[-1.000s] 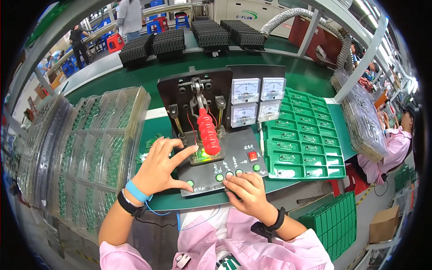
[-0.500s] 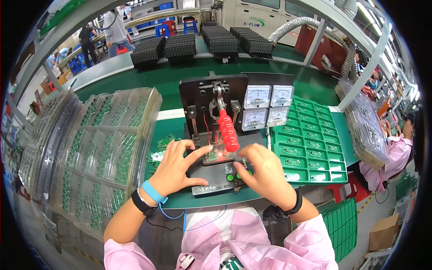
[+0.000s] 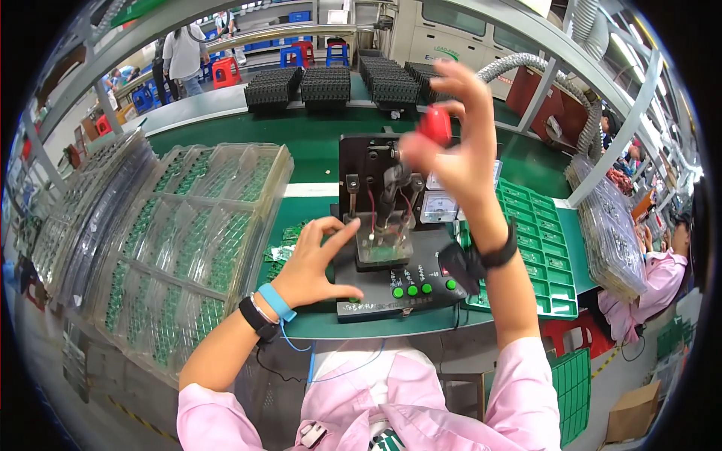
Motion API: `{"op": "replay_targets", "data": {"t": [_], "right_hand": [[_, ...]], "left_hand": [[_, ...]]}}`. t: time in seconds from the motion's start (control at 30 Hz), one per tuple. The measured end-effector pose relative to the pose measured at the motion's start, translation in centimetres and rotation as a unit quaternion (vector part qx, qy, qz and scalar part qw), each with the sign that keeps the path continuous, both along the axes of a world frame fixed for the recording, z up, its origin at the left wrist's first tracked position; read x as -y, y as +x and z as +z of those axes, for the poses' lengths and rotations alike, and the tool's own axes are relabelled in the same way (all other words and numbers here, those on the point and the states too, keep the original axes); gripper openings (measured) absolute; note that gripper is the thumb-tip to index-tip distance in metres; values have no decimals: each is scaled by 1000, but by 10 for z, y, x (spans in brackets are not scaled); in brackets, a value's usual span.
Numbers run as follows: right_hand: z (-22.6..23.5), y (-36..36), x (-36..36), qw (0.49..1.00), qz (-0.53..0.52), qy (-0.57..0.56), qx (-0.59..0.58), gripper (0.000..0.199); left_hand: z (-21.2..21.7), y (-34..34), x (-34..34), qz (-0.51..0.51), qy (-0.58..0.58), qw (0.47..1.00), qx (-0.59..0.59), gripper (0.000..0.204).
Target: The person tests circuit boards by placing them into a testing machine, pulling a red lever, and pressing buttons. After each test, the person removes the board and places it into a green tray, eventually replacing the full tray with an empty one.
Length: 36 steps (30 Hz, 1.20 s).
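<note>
Head view. Fingers (image 3: 462,98) of our right hand (image 3: 459,158) are spread wide, the upper ones fanned out; the red handle (image 3: 435,124) sits against the palm near the thumb, and we cannot tell whether the thumb grips it or only pushes it. Handle raised high, blurred, well above the jig (image 3: 391,248). Left hand (image 3: 312,263) lies open on the green mat (image 3: 301,218), thumb and forefinger splayed in a V, thumb tip touching the jig's front left edge, holding nothing.

Jig: black box with a sloped front panel, a row of green buttons (image 3: 412,289), a clear plate over a small green board (image 3: 385,252), two upright posts and red wires above it, black back plate behind. White meters (image 3: 440,207) just to its right, partly hidden by our right wrist.

Edges and room: jig's front edge sits near the bench lip. Left of it, clear blister trays (image 3: 195,225) of green boards stand just beside our left hand, so little side room there. Right, a green slotted tray (image 3: 541,240) touches the jig's flank under our forearm. Behind the jig the mat is open back to the black tray stacks (image 3: 327,84). A person in pink (image 3: 654,278) works at the far right, well apart.
</note>
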State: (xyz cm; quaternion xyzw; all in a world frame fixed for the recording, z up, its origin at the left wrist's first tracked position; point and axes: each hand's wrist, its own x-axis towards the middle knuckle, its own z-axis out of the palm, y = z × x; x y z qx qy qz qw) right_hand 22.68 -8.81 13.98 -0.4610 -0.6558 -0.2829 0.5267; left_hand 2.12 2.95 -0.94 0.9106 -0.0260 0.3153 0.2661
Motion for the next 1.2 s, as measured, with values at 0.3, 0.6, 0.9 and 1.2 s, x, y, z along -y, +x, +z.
{"op": "replay_targets", "data": {"t": [0.3, 0.6, 0.9, 1.2], "right_hand": [[-64, 5, 3, 939, -19, 20, -342, 22], [-147, -21, 56, 840, 2, -430, -332, 14], [-144, -11, 56, 799, -77, -458, -382, 26], [-150, 130, 205, 790, -247, -224, -515, 24]], "left_hand": [[-30, -4, -56, 267, 54, 956, -107, 24], [-42, -11, -73, 251, 91, 953, -142, 10], [-43, -9, -77, 222, 45, 962, -152, 15], [-3, 0, -47, 281, 94, 955, -29, 22]]}}
